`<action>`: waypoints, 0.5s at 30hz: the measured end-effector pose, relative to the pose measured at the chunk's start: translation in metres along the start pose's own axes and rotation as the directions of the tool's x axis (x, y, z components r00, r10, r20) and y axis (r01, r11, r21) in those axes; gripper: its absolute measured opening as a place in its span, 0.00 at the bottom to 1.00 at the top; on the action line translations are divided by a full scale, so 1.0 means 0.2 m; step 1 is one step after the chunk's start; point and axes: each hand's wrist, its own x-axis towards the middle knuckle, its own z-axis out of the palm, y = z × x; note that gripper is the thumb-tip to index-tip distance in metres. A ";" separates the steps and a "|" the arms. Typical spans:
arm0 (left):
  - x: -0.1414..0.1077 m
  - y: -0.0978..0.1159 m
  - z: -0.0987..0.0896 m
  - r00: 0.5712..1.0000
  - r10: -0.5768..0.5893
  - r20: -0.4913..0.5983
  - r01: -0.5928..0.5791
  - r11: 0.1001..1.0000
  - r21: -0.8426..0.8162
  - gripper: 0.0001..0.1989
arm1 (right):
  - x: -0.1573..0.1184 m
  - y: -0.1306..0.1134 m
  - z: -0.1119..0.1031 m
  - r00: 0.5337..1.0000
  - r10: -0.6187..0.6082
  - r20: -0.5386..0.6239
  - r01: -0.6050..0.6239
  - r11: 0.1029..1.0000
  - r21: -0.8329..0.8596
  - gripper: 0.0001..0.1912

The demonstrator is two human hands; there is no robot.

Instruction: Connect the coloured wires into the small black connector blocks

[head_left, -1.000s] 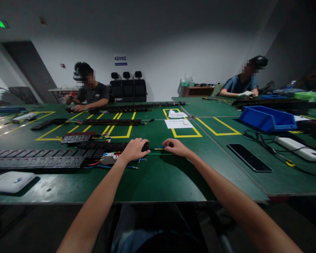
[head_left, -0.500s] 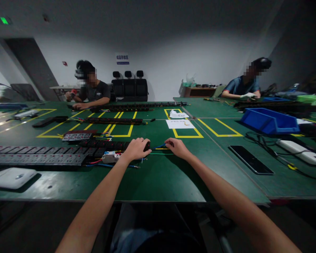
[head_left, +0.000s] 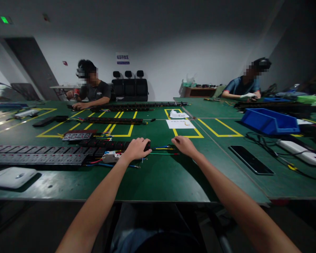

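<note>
My left hand (head_left: 137,149) is wrapped over the right end of a black socket strip (head_left: 116,144), thumb on the near side and fingers across the top. Out of that end come a blue wire (head_left: 162,147), a yellow wire (head_left: 163,149) and a green wire (head_left: 162,153), stretched to the right with terminals at their tips. Just beyond the tips, my right hand (head_left: 184,146) is closed with its fingers curled, and no wire shows in it. A small white breaker-like block (head_left: 111,156) with red and blue leads lies beside my left wrist.
A second socket strip (head_left: 37,159) lies at the left, with a white device (head_left: 13,178) before it. To the right are a phone (head_left: 250,160), a blue bin (head_left: 270,121) and a white power bank-like box (head_left: 301,152) with black cables. Two co-workers sit across the table.
My right hand has moved a little to the right, off the blue wire, and the wire tips now show. My left hand stays on the strip.
</note>
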 end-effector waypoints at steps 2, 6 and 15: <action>0.00 0.00 0.00 1.000 -0.003 0.000 0.003 1.000 0.000 0.27 | -0.01 -0.03 0.00 0.998 -0.025 0.055 0.025 1.000 -0.013 0.21; 0.00 0.00 0.01 1.000 0.000 -0.011 0.000 1.000 -0.005 0.27 | -0.02 -0.09 0.01 0.987 -0.098 0.124 0.098 0.995 0.006 0.23; 0.00 0.00 0.01 1.000 -0.017 -0.003 0.017 1.000 -0.007 0.27 | -0.02 -0.10 0.05 0.982 -0.119 0.150 0.112 0.992 0.055 0.18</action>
